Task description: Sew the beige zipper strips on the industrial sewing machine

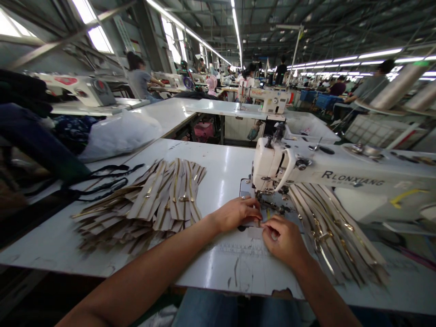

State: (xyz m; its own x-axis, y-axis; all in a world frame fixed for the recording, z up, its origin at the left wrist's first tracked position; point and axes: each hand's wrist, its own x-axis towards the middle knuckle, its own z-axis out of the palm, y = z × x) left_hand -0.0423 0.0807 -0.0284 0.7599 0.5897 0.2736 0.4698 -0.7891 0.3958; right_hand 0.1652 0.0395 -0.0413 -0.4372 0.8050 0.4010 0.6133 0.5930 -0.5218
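Both my hands meet just below the needle area of a white sewing machine (pixel 272 170). My left hand (pixel 240 213) is closed, its fingertips bent down beside the presser foot. Between the hands shows a small tan strip (pixel 258 223), mostly covered by fingers; it may be a zipper end. My right hand (pixel 281 236) pinches at the strip's right side, thumb and forefinger together. To the left lies a large heap of beige zippers (pixel 163 195) with brass teeth and metal sliders. More zippers (pixel 330 236) lie right of my right hand, partly under the machine arm.
The white table (pixel 218 259) has ruler markings near its front edge. Black straps (pixel 105 177) and a white plastic bag (pixel 122 134) lie at the left. Behind are another sewing machine (pixel 269 97) and a white bin (pixel 309 127). A person (pixel 141 77) sits farther back left.
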